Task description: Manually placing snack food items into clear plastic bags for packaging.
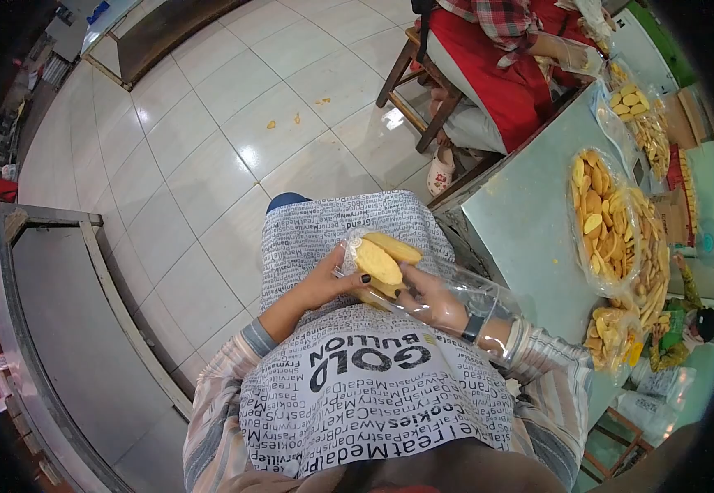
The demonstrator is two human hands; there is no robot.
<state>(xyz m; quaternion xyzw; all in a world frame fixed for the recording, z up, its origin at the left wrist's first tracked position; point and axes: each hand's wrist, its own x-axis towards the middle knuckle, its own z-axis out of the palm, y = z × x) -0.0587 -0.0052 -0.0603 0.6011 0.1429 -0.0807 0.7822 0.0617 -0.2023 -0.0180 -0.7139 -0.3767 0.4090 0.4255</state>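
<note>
Over my lap, a clear plastic bag is held sideways with several oval yellow biscuits at its end. My left hand grips the bag's closed end from outside, its thumb by the front biscuit. Inside the bag, reaching in up to the wrist, my right hand has its fingers on the biscuits. The plastic covers that hand and a dark wristband. Beneath both hands lies a white apron printed with writing.
On the metal table at right lie a bag of oval biscuits, a loose pile and a smaller bag. A co-worker sits on a wooden stool. A grey panelled unit stands left. Crumbs dot the tiles.
</note>
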